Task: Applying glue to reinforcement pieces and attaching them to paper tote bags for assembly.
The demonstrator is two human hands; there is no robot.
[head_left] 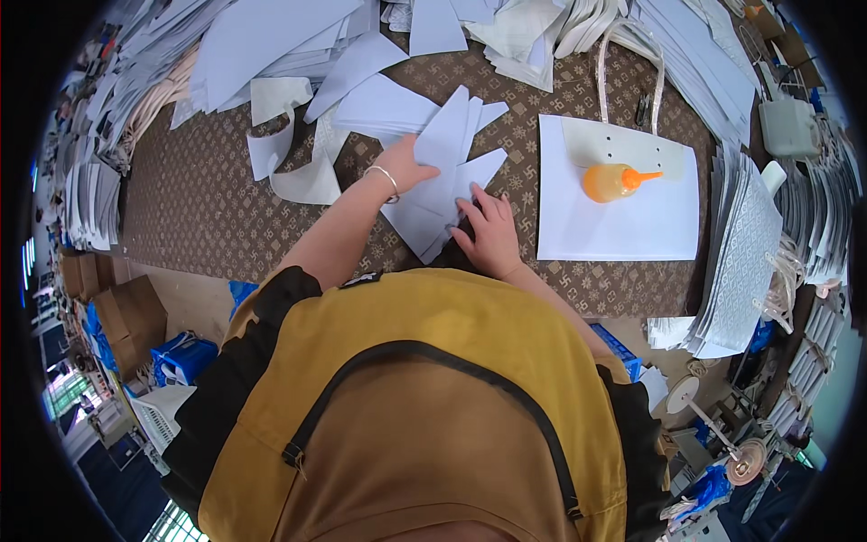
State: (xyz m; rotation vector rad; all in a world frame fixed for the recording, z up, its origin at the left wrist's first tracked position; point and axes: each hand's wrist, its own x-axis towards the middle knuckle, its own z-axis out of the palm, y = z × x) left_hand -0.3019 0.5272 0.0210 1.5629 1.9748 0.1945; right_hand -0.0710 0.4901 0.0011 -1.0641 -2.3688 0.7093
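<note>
Left hand [411,165] (bangle at wrist): flat, fingers tucked under fanned pale blue-white paper sheets [442,181] on brown patterned tablecloth [199,199]. Right hand [490,230]: fingers spread, pressing the fan's lower edge. Orange squeeze bottle with nozzle [616,181]: lying on white paper bag with cord handles [623,226], well right.

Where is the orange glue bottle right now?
In the head view, the orange glue bottle lies on its side on a white paper bag on the patterned table, to the right of the right hand, nozzle pointing right.
</note>
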